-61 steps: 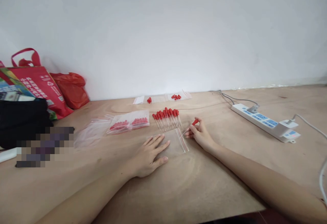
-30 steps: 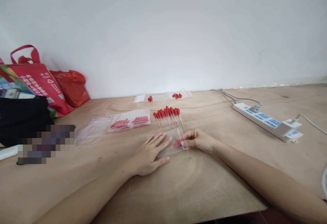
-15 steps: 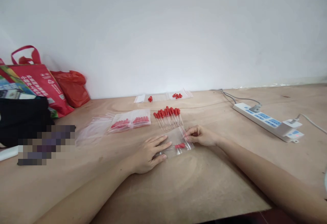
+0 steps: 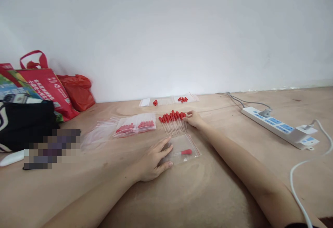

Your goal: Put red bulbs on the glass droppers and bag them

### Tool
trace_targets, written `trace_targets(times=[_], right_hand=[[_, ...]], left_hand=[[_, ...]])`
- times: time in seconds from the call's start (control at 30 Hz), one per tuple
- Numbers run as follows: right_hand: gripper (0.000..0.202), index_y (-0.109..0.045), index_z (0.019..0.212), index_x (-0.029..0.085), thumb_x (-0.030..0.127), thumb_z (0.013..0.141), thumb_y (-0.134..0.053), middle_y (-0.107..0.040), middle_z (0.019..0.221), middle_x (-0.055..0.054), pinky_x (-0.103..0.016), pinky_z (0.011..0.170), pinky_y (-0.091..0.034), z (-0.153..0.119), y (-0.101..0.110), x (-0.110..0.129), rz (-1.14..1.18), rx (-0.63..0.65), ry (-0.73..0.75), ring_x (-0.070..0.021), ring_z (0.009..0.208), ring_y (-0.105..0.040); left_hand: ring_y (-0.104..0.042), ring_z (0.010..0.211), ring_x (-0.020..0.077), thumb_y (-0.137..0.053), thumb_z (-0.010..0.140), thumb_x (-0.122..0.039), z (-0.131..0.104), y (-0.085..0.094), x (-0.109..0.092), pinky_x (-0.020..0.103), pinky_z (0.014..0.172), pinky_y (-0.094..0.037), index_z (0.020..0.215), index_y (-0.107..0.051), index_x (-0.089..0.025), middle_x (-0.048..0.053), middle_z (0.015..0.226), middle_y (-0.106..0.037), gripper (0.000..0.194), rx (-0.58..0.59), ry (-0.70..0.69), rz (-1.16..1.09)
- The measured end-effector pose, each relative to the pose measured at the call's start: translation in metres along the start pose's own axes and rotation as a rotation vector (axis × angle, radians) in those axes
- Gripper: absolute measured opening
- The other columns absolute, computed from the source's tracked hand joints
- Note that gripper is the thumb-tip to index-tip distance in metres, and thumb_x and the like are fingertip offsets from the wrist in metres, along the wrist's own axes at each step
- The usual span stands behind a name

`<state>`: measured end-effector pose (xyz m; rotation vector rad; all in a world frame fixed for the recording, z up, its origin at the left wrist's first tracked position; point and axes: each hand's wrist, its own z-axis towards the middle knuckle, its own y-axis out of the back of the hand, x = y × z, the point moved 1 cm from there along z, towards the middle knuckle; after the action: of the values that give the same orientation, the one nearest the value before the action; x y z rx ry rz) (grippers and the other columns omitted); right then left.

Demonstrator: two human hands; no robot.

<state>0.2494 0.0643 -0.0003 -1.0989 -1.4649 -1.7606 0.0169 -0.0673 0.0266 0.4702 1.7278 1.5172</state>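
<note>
My left hand point(image 4: 155, 160) rests with spread fingers on the left side of a clear zip bag point(image 4: 179, 144). A glass dropper with a red rubber bulb point(image 4: 186, 151) lies inside that bag. Behind the bag is a row of droppers point(image 4: 171, 117), their red bulbs pointing away from me and glass tubes towards me. At the row's right end, my right hand point(image 4: 194, 119) has its thumb and fingers closed around the bulb of a dropper; the fingers partly hide it.
To the left are filled zip bags point(image 4: 135, 124) and a pile of flat clear bags point(image 4: 100, 131). Loose red bulbs point(image 4: 182, 99) lie on clear bags near the wall. A power strip point(image 4: 275, 125) with cords is at right. Red bags point(image 4: 49, 85) and a black cloth item point(image 4: 26, 120) stand far left.
My right hand has left the zip bag's mouth and moved away from me to the droppers' right end. My left hand stays on the bag. The view has shifted slightly.
</note>
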Motion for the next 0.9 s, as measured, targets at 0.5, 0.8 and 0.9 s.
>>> trace_targets(times=[0.5, 0.8, 0.9], right_hand=[[0.071, -0.009, 0.13, 0.018, 0.019, 0.068, -0.044, -0.04, 0.054, 0.009, -0.02, 0.033, -0.033, -0.038, 0.025, -0.014, 0.384, 0.005, -0.026, -0.0085, 0.036, -0.041], [0.068, -0.019, 0.126, 0.019, 0.022, 0.065, -0.048, -0.043, 0.057, 0.008, -0.023, 0.038, -0.044, -0.092, 0.035, -0.011, 0.5, -0.042, 0.023, -0.0101, 0.043, -0.049], [0.062, -0.024, 0.122, 0.019, 0.021, 0.065, -0.046, -0.042, 0.058, 0.008, -0.022, 0.037, -0.041, -0.088, 0.039, -0.012, 0.46, -0.064, 0.055, -0.009, 0.041, -0.046]], left_hand=[[-0.026, 0.126, 0.0229, -0.038, 0.085, -0.043, 0.001, 0.001, -0.001, 0.042, 0.102, -0.025, 0.132, -0.029, -0.021, 0.007, 0.138, -0.03, 0.052, -0.024, -0.015, -0.049], [-0.019, 0.129, 0.023, -0.031, 0.087, -0.048, 0.002, -0.001, 0.001, 0.044, 0.104, -0.02, 0.133, -0.028, -0.019, 0.008, 0.14, -0.021, 0.055, 0.036, 0.006, -0.019], [-0.019, 0.129, 0.0223, -0.031, 0.087, -0.048, 0.002, 0.0, 0.0, 0.043, 0.104, -0.02, 0.133, -0.027, -0.019, 0.008, 0.14, -0.021, 0.055, 0.039, 0.003, -0.004]])
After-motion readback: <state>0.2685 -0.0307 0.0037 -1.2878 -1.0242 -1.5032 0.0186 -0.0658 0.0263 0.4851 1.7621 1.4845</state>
